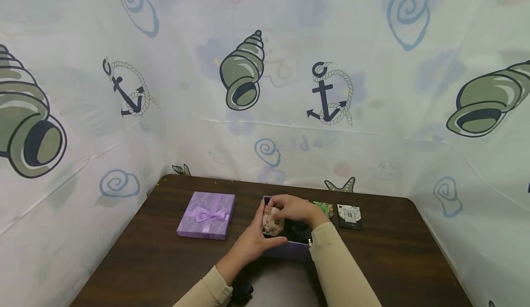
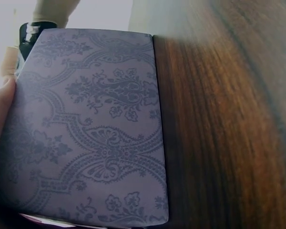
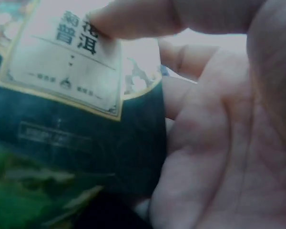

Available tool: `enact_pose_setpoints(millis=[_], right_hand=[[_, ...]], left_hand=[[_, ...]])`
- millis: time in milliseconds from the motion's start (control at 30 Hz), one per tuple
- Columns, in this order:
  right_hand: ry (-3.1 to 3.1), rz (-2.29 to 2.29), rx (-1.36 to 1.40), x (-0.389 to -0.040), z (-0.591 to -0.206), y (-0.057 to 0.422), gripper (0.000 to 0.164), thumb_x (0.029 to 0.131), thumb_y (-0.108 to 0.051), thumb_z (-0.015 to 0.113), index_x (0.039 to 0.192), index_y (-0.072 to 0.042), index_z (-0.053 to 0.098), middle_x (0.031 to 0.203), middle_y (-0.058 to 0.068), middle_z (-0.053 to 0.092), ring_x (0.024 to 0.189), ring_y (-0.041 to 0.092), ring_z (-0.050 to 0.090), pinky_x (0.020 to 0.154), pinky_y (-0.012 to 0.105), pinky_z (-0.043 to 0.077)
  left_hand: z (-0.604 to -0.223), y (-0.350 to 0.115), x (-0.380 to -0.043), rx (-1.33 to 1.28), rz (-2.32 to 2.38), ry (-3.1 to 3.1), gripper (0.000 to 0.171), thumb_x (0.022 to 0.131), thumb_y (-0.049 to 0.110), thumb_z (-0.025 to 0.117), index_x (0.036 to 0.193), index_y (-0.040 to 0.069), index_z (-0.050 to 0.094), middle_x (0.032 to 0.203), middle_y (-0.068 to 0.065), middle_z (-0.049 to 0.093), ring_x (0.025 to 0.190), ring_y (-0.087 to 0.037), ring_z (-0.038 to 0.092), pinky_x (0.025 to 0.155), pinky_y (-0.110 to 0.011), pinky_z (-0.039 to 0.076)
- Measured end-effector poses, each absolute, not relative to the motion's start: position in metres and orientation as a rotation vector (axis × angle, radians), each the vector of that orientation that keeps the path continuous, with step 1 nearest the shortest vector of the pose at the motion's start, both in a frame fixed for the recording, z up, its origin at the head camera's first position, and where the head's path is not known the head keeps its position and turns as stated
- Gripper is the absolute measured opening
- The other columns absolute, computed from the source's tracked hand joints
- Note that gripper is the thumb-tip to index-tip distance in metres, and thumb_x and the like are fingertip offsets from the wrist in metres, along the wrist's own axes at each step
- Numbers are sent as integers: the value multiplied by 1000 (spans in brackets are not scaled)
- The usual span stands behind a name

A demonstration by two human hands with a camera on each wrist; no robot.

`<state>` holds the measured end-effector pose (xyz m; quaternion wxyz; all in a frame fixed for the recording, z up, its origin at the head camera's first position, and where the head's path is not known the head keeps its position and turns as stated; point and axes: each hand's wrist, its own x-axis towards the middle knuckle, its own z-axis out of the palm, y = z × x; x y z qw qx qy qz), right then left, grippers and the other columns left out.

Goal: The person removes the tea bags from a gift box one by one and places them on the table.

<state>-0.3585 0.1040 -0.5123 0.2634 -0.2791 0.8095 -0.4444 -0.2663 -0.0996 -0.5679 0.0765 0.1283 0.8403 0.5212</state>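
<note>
An open purple box (image 1: 287, 251) stands on the table in front of me. My left hand (image 1: 250, 242) grips its near left corner, fingers along the left side and thumb at the front rim. The box's patterned wall (image 2: 95, 129) fills much of the left wrist view. My right hand (image 1: 296, 209) reaches over the box and pinches a tea packet (image 3: 138, 157), dark green with a white label bearing Chinese characters; the thumb lies on the label. In the head view a floral-printed packet (image 1: 272, 224) shows beneath these fingers. A green packet (image 3: 33, 191) overlaps the lower left there.
A lilac lid (image 1: 207, 217) with a ribbon bow lies left of the box. To the right lie a white-and-black packet (image 1: 349, 217) and a green-patterned packet (image 1: 325, 208), partly behind the right wrist. Printed cloth (image 1: 285, 155) surrounds the dark wooden table (image 1: 397, 251).
</note>
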Motion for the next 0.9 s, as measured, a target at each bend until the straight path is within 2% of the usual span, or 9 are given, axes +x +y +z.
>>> enact_pose_setpoints(millis=[200, 333, 433, 500, 600, 667, 733, 833, 900], right_hand=[[2527, -1029, -843, -343, -491, 112, 13, 108, -14, 66, 120, -18, 64, 116, 6, 70, 85, 17, 61, 77, 37, 53], [2679, -1028, -774, -330, -484, 119, 20, 112, -22, 65, 132, -22, 60, 139, 15, 70, 60, 18, 54, 64, 36, 52], [2733, -1136, -681, -319, -481, 125, 30, 112, -26, 66, 141, -24, 57, 153, 21, 64, 47, 26, 54, 54, 38, 53], [2745, -1215, -616, -312, -483, 128, 38, 111, -24, 67, 146, -24, 54, 159, 21, 60, 48, 32, 61, 54, 40, 56], [2725, -1347, -540, -304, -487, 132, 47, 108, -17, 71, 151, -20, 51, 167, 22, 51, 63, 38, 73, 65, 44, 63], [2711, -1401, -507, -300, -491, 135, 43, 107, -13, 72, 146, -18, 54, 161, 22, 57, 72, 34, 77, 71, 44, 65], [2713, -1423, -494, -296, -494, 138, 33, 107, -14, 72, 137, -18, 59, 145, 19, 68, 77, 29, 77, 72, 43, 66], [2742, -1428, -463, -289, -496, 143, 20, 107, -21, 72, 125, -22, 64, 112, 10, 74, 69, 25, 73, 65, 39, 64], [2753, -1454, -420, -285, -496, 148, 19, 107, -25, 73, 125, -24, 66, 99, 7, 73, 62, 27, 69, 59, 39, 60]], left_hand=[[-566, -97, -266, 340, 1544, 2531, 134, 85, 65, 88, 177, 36, -5, 179, -18, 28, 155, -45, 47, 117, -70, 44], [-566, -97, -266, 328, 1526, 2536, 136, 83, 66, 89, 175, 41, -7, 179, -19, 27, 156, -48, 45, 118, -71, 42], [-567, -97, -266, 325, 1534, 2533, 136, 81, 68, 89, 175, 43, -7, 180, -18, 25, 157, -48, 42, 120, -72, 40], [-567, -97, -267, 325, 1542, 2532, 136, 81, 70, 89, 175, 43, -6, 180, -18, 24, 158, -47, 42, 120, -72, 40], [-568, -97, -267, 326, 1542, 2538, 137, 80, 71, 88, 175, 43, -6, 180, -18, 24, 158, -47, 42, 120, -71, 40], [-568, -98, -267, 323, 1539, 2538, 137, 80, 71, 89, 175, 43, -6, 180, -18, 24, 158, -47, 42, 120, -71, 40], [-569, -98, -267, 318, 1537, 2537, 136, 80, 70, 89, 174, 45, -6, 180, -18, 24, 158, -47, 42, 120, -71, 40], [-569, -98, -267, 323, 1534, 2540, 135, 82, 66, 90, 174, 45, -7, 180, -18, 24, 158, -48, 41, 121, -71, 40], [-569, -97, -267, 327, 1534, 2543, 135, 83, 63, 91, 174, 45, -6, 180, -19, 24, 158, -48, 41, 121, -71, 39]])
